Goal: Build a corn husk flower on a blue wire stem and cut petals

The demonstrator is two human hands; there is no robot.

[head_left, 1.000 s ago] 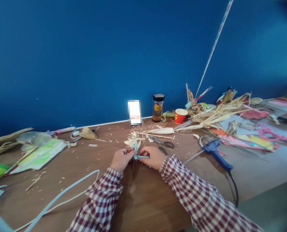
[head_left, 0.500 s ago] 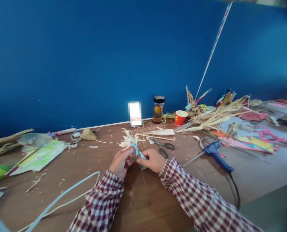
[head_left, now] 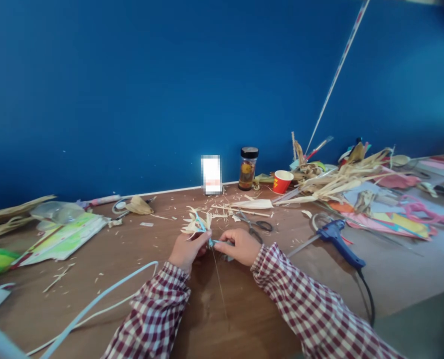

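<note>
Between my hands, low over the table, is a pale flower-like bunch of corn husk strips (head_left: 192, 223) with a light blue strip (head_left: 211, 242) at its base. My left hand (head_left: 187, 248) is closed, thumb and fingers pinching the base of the bunch. In the fingertips of my right hand (head_left: 241, 245), also closed, is the blue strip, drawn out to the right of the bunch. A thin wire-like stem (head_left: 219, 279) hangs down toward me from the base. My fingers partly hide the join.
Scissors (head_left: 257, 225) lie just beyond my right hand. A blue glue gun (head_left: 339, 242) rests further right, its cable running forward. Behind stand a jar (head_left: 248, 169), a red paper cup (head_left: 282, 182) and a heap of dried husks (head_left: 341, 179). A white cable (head_left: 105, 293) loops at left.
The blue strip, loosely bunched under my right hand before, is now stretched between my hands. My left hand has turned slightly, and the thin stem shows more clearly. The view has shifted a little.
</note>
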